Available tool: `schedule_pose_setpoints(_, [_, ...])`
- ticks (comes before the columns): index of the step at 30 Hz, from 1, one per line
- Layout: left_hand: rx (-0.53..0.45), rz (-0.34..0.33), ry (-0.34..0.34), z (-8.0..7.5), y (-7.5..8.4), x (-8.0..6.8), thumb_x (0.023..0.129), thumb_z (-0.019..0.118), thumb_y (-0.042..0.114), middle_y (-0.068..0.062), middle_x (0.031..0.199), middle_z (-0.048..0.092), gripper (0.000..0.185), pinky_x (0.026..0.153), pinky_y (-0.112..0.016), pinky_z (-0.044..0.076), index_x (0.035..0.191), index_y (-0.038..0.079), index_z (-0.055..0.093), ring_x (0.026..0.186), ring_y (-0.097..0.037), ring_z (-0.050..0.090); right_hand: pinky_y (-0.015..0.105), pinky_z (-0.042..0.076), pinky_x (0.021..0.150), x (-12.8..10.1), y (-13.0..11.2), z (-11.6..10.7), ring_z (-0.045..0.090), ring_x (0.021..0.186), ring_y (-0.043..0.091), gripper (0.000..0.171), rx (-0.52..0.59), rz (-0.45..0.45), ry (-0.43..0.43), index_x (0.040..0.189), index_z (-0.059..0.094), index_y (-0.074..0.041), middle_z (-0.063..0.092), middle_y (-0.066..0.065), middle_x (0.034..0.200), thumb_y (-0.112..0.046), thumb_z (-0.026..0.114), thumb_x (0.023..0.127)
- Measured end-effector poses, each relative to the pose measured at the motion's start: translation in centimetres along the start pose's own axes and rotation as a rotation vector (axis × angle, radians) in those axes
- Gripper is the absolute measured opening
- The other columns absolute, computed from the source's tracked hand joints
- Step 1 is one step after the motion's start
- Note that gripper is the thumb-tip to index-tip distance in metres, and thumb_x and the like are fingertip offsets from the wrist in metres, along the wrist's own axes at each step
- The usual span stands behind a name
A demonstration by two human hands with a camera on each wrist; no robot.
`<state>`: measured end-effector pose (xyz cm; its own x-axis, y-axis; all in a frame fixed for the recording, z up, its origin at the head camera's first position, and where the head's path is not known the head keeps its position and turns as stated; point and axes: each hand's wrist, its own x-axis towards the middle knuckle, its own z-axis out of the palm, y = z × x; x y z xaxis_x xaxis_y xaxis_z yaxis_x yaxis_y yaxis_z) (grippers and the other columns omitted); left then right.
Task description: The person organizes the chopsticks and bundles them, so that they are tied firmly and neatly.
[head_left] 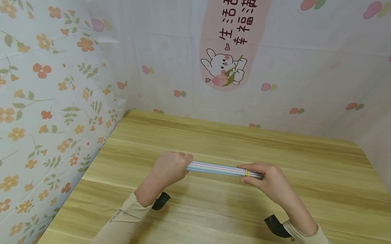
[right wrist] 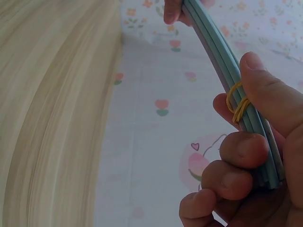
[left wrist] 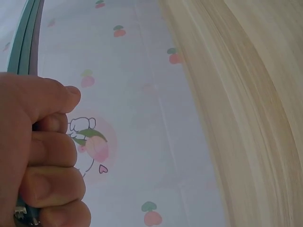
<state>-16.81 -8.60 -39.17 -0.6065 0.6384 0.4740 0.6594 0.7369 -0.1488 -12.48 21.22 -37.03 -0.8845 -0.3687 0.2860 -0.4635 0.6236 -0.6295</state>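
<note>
A bundle of slim pastel pencils is held level above the table between both hands. My left hand grips its left end, all fingers wrapped around; metallic ends peek out below that fist in the left wrist view. At the other end, my right hand holds the bundle between thumb and fingers. A yellow rubber band loops around the pencils there, next to the right thumb. The flat right ends of the pencils lie against the right palm.
Underneath is a wood-grain table. A white printed cloth hangs behind it, and a floral cloth hangs along the left. Black curved pieces stick out from beneath both wrists.
</note>
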Motion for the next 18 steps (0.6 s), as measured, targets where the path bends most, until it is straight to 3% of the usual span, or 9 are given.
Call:
schedule_pose_setpoints(8, [0.021,-0.011,-0.003,-0.1,-0.1,0.3,0.075,0.076,0.013,0.003,0.056,0.057,0.021,0.038,-0.022,0.033,0.070,0.013,0.056,0.044,-0.005,0.035,0.022,0.050,0.061,-0.1,0.2,-0.3,0.059,0.073,0.000,0.047,0.001,0.050,-0.013,0.122,0.064,-0.007,0.069,0.011,0.111,-0.016,0.077,0.077])
schedule_pose_setpoints(11, [0.031,-0.016,-0.006,-0.1,-0.1,0.3,0.076,0.076,0.014,0.002,0.057,0.059,0.019,0.038,-0.022,0.035,0.071,0.013,0.057,0.043,-0.005,0.038,0.022,0.047,0.061,-0.2,0.2,-0.7,0.055,0.070,0.002,0.052,-0.042,0.068,-0.001,0.127,0.061,-0.009,0.069,0.007,0.105,-0.017,0.077,0.078])
schedule_pose_setpoints(18, [0.063,-0.009,0.008,0.0,-0.5,0.3,0.075,0.076,0.015,0.002,0.053,0.054,0.021,0.037,-0.021,0.033,0.068,0.013,0.056,0.044,-0.004,0.029,0.026,0.048,0.065,-0.5,0.4,-1.6,0.052,0.071,0.003,0.035,-0.132,0.041,0.058,0.110,0.070,-0.011,0.068,-0.003,0.093,-0.010,0.078,0.077])
